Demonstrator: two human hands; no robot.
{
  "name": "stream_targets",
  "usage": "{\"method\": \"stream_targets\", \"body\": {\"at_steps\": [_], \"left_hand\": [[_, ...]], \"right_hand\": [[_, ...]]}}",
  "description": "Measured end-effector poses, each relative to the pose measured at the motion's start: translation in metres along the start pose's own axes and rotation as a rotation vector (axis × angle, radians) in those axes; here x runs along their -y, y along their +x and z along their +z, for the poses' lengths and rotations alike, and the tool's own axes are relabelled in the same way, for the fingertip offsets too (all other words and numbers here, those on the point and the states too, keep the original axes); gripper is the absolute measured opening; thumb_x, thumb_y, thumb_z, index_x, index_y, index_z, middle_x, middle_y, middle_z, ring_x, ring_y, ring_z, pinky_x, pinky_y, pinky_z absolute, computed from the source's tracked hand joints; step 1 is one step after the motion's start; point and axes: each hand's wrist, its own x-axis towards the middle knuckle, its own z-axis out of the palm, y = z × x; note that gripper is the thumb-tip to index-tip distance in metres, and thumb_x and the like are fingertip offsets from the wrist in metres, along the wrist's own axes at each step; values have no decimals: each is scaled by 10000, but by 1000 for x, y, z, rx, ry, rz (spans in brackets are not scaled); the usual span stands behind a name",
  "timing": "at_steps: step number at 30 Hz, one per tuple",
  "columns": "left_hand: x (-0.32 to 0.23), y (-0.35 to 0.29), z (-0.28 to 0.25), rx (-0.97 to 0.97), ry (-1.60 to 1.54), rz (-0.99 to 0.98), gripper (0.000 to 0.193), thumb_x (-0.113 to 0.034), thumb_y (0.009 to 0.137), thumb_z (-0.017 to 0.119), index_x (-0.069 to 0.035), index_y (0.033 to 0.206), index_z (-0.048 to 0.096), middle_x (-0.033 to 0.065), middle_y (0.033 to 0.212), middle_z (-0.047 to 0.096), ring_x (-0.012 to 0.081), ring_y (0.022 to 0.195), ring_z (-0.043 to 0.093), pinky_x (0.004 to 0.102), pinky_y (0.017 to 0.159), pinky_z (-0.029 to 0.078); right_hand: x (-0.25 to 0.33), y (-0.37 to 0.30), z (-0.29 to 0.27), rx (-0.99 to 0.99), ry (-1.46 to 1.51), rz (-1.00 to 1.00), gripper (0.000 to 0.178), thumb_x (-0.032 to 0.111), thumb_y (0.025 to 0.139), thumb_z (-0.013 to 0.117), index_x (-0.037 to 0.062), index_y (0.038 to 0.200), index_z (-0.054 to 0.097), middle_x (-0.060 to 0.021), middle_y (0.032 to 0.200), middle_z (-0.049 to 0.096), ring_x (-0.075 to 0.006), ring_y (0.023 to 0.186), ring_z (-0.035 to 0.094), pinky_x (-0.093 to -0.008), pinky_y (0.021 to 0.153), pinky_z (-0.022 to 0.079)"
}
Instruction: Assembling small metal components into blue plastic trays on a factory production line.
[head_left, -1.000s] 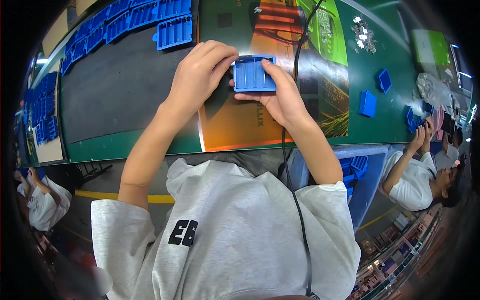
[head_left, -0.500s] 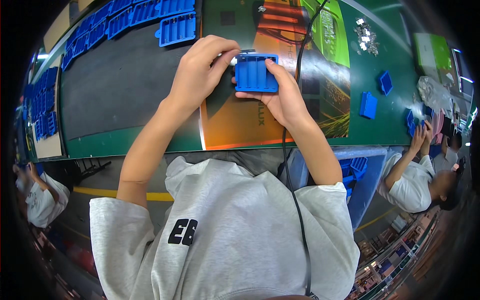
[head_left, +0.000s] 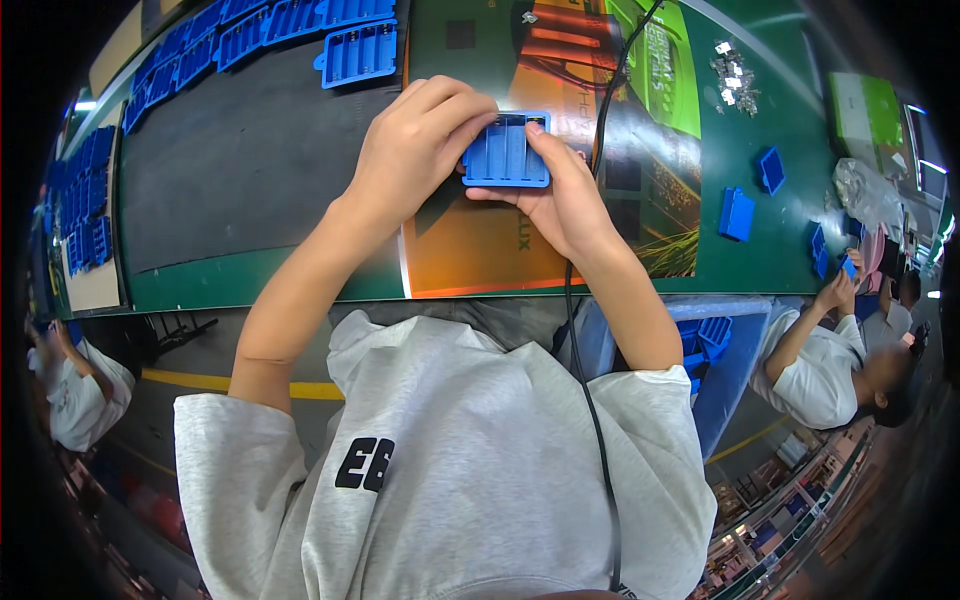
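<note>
A blue plastic battery holder (head_left: 508, 160) with several long slots lies tilted in my right hand (head_left: 562, 190). The thumb of that hand presses on its upper right corner, and the fingers pass underneath. Small dark and shiny pieces, like metal contacts, show along the inside of its far wall. My left hand (head_left: 420, 135) is closed in a pinch at the holder's upper left corner, thumb and forefinger together. What these fingertips hold, if anything, is hidden.
Rows of blue battery holders (head_left: 360, 54) stand on a dark mat (head_left: 250, 180) at far left. A pile of small metal parts (head_left: 735, 82) lies at far right, near two blue pieces (head_left: 737, 214). A black cable (head_left: 600, 110) crosses the printed sheet. A co-worker (head_left: 815, 360) handles blue parts at right.
My left hand has moved slightly right, onto the holder's far left corner. The dark strip that stood above the far edge now shows inside it. The holder has shifted a little left.
</note>
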Motion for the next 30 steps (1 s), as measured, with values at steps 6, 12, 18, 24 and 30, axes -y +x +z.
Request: {"method": "stream_targets", "body": {"at_steps": [6, 12, 18, 24, 30], "left_hand": [[-5, -2, 1, 52, -445, -427, 159, -171, 875, 637, -50, 974, 668, 55, 890, 647, 155, 775, 627, 286, 687, 513], [-4, 1, -3, 219, -735, -658, 287, -258, 879, 658, -17, 1034, 644, 38, 884, 632, 108, 768, 597, 251, 690, 497], [-9, 2, -7, 274, -737, -559, 257, -166, 902, 629, -6, 1100, 594, 33, 958, 598, 91, 826, 565, 228, 737, 475], [-14, 1, -13, 314, -549, -423, 200, -103, 904, 602, 28, 1054, 574, 69, 994, 546, 143, 937, 564, 262, 828, 466], [-21, 1, -8, 236, -328, -298, 180, -108, 895, 600, 17, 1023, 573, 121, 970, 577, 230, 889, 585, 296, 804, 470]], "right_hand": [[-1, 0, 1, -30, -52, -52, 423, 298, 989, 414, -61, 1201, 483, -194, 1108, 601, -298, 1003, 625, -436, 821, 555], [-6, -4, 1, 15, -313, -211, 443, 312, 972, 487, -63, 1206, 478, -181, 1042, 624, -239, 892, 656, -355, 799, 546], [-4, -9, 6, -132, -421, -356, 438, 320, 910, 628, -64, 1115, 575, -92, 936, 652, -152, 838, 636, -264, 758, 516], [-11, -5, -1, -250, -743, -559, 246, 194, 855, 691, -11, 988, 663, -35, 787, 668, -66, 719, 587, -239, 674, 499], [-10, -6, -4, -251, -827, -589, 268, 235, 864, 678, -6, 979, 659, -66, 766, 669, -89, 692, 613, -248, 647, 496]]}}
